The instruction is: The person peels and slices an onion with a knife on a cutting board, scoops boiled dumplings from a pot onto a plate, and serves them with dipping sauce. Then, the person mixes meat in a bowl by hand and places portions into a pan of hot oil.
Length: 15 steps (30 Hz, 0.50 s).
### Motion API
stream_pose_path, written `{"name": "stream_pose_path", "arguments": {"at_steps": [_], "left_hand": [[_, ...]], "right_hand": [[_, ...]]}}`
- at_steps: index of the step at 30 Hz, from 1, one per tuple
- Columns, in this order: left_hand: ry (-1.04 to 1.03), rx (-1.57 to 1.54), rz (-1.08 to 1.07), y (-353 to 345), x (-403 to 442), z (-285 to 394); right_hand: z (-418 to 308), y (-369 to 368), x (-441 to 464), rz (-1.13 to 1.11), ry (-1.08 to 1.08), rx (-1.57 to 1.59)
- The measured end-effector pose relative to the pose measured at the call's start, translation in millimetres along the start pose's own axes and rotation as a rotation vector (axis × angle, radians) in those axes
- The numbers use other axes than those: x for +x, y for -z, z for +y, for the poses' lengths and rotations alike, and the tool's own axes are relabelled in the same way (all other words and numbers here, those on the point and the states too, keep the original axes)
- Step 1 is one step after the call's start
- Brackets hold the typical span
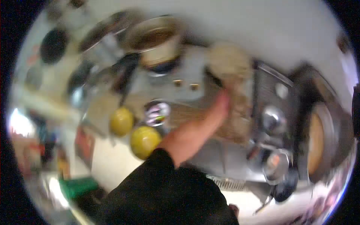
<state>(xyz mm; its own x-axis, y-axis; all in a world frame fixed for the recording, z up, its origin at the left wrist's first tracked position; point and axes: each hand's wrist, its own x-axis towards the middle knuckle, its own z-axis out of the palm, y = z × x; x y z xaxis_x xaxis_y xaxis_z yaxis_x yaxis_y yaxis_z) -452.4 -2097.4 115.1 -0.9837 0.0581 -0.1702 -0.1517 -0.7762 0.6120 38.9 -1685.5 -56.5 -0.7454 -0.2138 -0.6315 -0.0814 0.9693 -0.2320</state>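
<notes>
My left arm comes out of a black sleeve and reaches across to the right. At its end my left hand [228, 88] is smeared by motion, and its fingers cannot be made out. It is at the lower edge of a round tan thing [229, 60] whose kind is too blurred to tell; whether it grips it is unclear. Under and beside the hand lies a brown wooden-looking board [234, 125]. A small patch of skin, apparently my right hand [234, 210], shows low beside my dark clothing, its fingers hidden.
A large pale pot [159, 56] stands at the back left. Two yellow round things [145, 142] flank a small bowl [157, 112] with colourful contents. Metal bowls [276, 163] and a dark-handled pan [285, 185] are on the right, near a wide round pan [317, 142].
</notes>
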Motion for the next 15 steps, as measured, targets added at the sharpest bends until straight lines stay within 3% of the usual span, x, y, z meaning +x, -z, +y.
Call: {"name": "stream_pose_path", "arguments": {"at_steps": [2, 3, 4, 5, 6, 8, 10, 11, 13, 14, 15], "left_hand": [[0.045, 0.275, -0.069, 19.3, 1.1, 6.8], [0.093, 0.311, -0.139, 24.8, 12.9, 5.2], [0.137, 0.296, -0.21, 36.1, 27.9, 8.4], [0.207, 0.222, -0.279, 51.8, 46.7, 9.6], [0.282, 0.147, -0.344, 66.0, 61.1, 10.1], [0.508, -0.04, -0.608, 103.1, 89.9, 21.4], [0.047, 0.22, 0.046, 84.9, 72.0, 10.0], [0.009, 0.241, 0.063, 85.3, 70.9, 7.3], [0.004, 0.566, -0.062, 104.6, 76.5, 21.4], [-0.022, 0.575, -0.032, 85.0, 62.6, 16.0], [-0.046, 0.451, 0.135, 48.3, 43.3, 4.5]], "right_hand": [[37.4, -57.5, 1.6, 0.35, 0.159, -0.01], [-13.9, -10.8, -3.9, 0.129, -0.356, 0.791], [-12.8, -26.6, -2.9, 0.212, -0.389, 1.32], [-48.7, 51.6, -14.1, 0.041, -0.499, 0.948], [-27.1, 9.1, -13.3, 0.217, -0.397, 0.742], [-15.3, 26.0, -33.4, 0.146, -0.436, 0.785], [-0.7, 9.0, -61.0, 0.099, -0.537, 0.786], [32.5, -2.2, -68.6, 0.024, -0.56, 0.752], [89.7, -40.7, -89.8, -0.031, -0.436, 0.668], [114.5, -45.7, -107.0, 0.02, -0.422, 0.635], [148.3, -63.3, -120.7, 0.054, -0.372, 0.64]]}}
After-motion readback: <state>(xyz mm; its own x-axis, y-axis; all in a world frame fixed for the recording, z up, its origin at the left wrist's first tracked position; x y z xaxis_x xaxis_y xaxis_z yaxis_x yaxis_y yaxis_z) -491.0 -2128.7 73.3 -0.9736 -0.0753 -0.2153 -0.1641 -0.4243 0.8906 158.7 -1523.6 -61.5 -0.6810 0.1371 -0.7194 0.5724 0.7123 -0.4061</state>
